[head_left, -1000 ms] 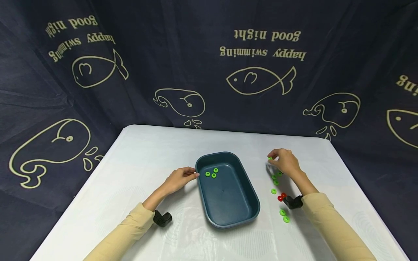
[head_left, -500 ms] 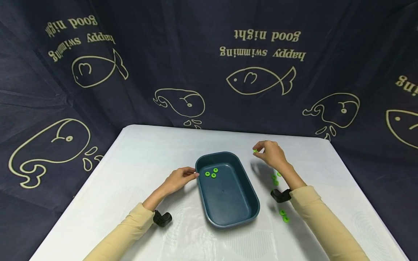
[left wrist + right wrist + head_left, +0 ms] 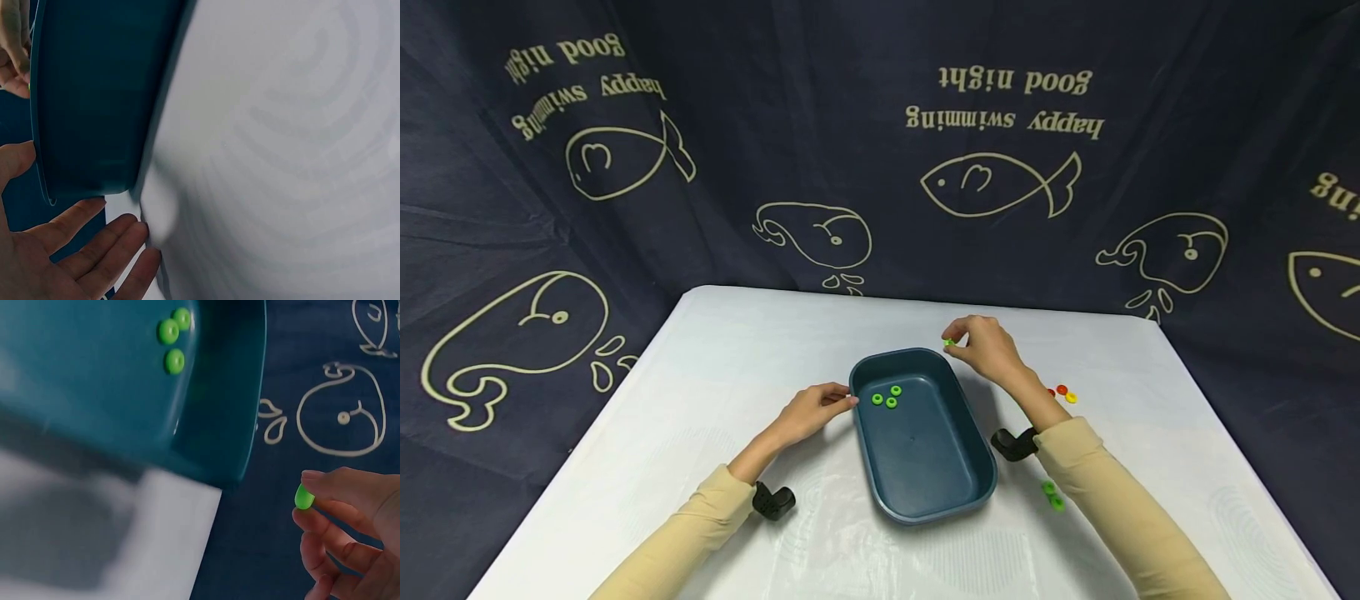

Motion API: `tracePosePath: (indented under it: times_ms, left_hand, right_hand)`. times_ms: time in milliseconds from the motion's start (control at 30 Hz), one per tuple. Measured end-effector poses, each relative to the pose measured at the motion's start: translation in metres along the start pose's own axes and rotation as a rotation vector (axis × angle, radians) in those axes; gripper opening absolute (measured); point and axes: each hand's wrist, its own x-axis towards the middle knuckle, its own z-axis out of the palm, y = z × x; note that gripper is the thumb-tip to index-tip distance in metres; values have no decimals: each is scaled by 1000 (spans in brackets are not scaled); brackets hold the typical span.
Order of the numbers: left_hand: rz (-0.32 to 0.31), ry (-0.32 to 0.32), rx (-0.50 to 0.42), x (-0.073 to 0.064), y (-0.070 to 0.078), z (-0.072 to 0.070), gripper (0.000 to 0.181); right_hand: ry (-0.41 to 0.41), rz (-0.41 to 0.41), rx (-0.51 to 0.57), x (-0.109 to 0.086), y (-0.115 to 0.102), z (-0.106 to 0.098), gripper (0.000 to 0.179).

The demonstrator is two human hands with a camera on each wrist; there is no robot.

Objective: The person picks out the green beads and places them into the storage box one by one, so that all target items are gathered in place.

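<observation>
A dark blue rectangular tub (image 3: pixel 917 454) stands on the white-covered table, with three small green rings (image 3: pixel 891 403) lying on its floor near the far left corner. At its left rim is my left hand (image 3: pixel 808 412); in the left wrist view the thumb (image 3: pixel 19 159) touches the rim and the fingers extend loosely along the outer wall. My right hand (image 3: pixel 988 350) is raised just beyond the tub's far right corner. Between thumb and index finger it pinches another green ring (image 3: pixel 304 497), seen edge-on in the right wrist view.
Two green rings (image 3: pixel 1053 497) lie on the table (image 3: pixel 1120 492) right of the tub. A red ring (image 3: pixel 1062 389) and a yellow ring (image 3: pixel 1071 397) show behind the right forearm, which hides part of that area. A dark curtain (image 3: pixel 880 125) with fish drawings hangs behind.
My right hand has carried the pinched green ring leftward and up from the loose rings to the tub's far corner. The left hand and tub have stayed put.
</observation>
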Motion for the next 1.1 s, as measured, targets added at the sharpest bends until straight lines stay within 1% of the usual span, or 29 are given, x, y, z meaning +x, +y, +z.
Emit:
tracePosePath:
  times_ms: [267, 433, 700, 900, 1100]
  left_hand:
    - [-5, -2, -4, 0, -1, 0, 48]
    - [-10, -2, -8, 0, 0, -1, 48]
    - [-14, -1, -8, 1, 1, -1, 44]
    - [-16, -2, -5, 2, 0, -1, 43]
    - [-18, -1, -6, 1, 2, -1, 44]
  right_hand:
    - [-50, -44, 11, 3, -24, 16, 16]
    - [-75, -71, 3, 5, -34, 28, 16]
    - [-111, -99, -16, 7, -43, 51, 17]
    - [-132, -121, -72, 7, -49, 66, 16]
    - [-162, -113, -106, 9, -53, 78, 15]
